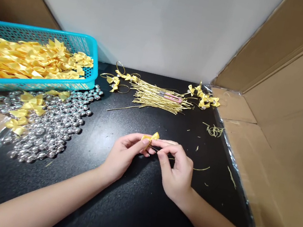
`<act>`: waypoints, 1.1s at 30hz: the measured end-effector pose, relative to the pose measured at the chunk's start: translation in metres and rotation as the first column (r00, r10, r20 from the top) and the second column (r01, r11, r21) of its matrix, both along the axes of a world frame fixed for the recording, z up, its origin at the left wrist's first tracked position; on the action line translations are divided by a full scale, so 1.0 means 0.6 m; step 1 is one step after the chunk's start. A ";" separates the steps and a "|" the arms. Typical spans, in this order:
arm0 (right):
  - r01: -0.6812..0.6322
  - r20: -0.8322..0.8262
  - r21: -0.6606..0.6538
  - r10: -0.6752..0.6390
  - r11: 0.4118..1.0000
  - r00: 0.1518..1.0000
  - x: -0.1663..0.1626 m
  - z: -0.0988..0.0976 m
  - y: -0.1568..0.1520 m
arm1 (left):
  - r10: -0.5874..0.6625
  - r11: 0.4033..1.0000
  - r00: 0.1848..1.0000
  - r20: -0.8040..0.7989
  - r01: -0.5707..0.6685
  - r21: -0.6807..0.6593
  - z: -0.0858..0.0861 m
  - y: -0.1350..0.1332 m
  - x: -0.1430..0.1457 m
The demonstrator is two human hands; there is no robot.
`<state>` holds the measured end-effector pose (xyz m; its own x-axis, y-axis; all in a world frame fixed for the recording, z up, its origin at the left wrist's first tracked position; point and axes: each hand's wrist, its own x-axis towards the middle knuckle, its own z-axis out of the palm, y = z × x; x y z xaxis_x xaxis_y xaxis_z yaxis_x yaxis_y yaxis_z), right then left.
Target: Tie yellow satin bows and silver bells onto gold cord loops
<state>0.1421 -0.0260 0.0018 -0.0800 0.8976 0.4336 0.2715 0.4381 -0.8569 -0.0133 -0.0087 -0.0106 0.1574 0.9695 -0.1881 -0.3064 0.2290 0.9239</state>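
My left hand [125, 154] and my right hand [176, 170] meet over the middle of a black mat [124, 199]. Between their fingertips is a small yellow ribbon bow [150, 138]. The left thumb and fingers pinch the bow. The right fingers are pressed together against its right side, on something thin that I cannot make out. A bundle of gold wire pieces [157, 98] lies farther back on the mat, with a pink tool [172, 97] lying on it.
A turquoise basket [89, 59] full of yellow bows stands at the back left. Silver beads [49, 127] with a few loose bows are heaped in front of it. Finished bows [205, 98] lie at the back right. Cardboard walls [292, 115] close in the right side.
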 end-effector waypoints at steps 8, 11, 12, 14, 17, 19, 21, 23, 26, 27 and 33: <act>0.018 0.157 -0.141 0.004 0.990 0.988 0.017 0.005 0.011 | 0.017 1.000 1.000 -0.018 -0.018 -0.025 0.008 -0.001 0.000; -0.083 0.220 -0.128 0.110 0.988 0.969 0.019 0.010 0.012 | 0.032 0.999 0.999 -0.032 -0.033 -0.018 0.006 0.000 0.000; -0.099 0.230 -0.118 0.124 0.988 0.965 0.019 0.010 0.011 | 0.040 0.999 0.999 -0.031 -0.041 -0.020 0.005 -0.001 0.001; -0.110 0.249 -0.085 0.128 0.990 0.960 0.018 0.010 0.011 | 0.049 0.998 0.999 -0.022 -0.049 -0.025 0.004 -0.001 0.002; -0.105 0.274 -0.017 0.106 0.994 0.956 0.018 0.010 0.012 | 0.047 0.998 0.999 -0.008 -0.047 -0.028 0.004 -0.001 0.004; -0.077 0.288 0.053 0.058 0.996 0.956 0.021 0.014 0.014 | 0.046 0.998 0.999 -0.003 -0.046 -0.031 0.005 -0.001 0.005; -0.036 0.306 0.118 -0.002 0.992 0.952 0.025 0.019 0.016 | 0.042 0.999 0.999 -0.003 -0.042 -0.030 0.006 -0.001 0.005; -0.059 0.316 0.120 0.019 0.991 0.949 0.028 0.024 0.018 | 0.029 0.999 1.000 -0.003 -0.029 -0.018 0.006 -0.002 0.004; -0.213 0.268 0.028 0.198 0.977 0.943 0.028 0.025 0.018 | 0.002 1.000 1.000 0.009 -0.003 0.014 0.005 -0.003 0.001; -0.249 0.230 -0.006 0.244 0.969 0.942 0.027 0.023 0.018 | -0.006 1.000 1.000 0.012 0.006 0.022 0.005 -0.003 0.000; -0.287 -0.124 -0.280 0.262 0.916 0.957 0.020 0.009 0.020 | -0.027 1.000 0.988 0.154 0.028 -0.005 0.000 -0.001 -0.001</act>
<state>0.1541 -0.0143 0.0071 -0.3168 0.9330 0.1709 0.0998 0.2120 -0.9722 -0.0138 -0.0094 -0.0106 0.2114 0.9632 -0.1662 -0.4380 0.2454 0.8648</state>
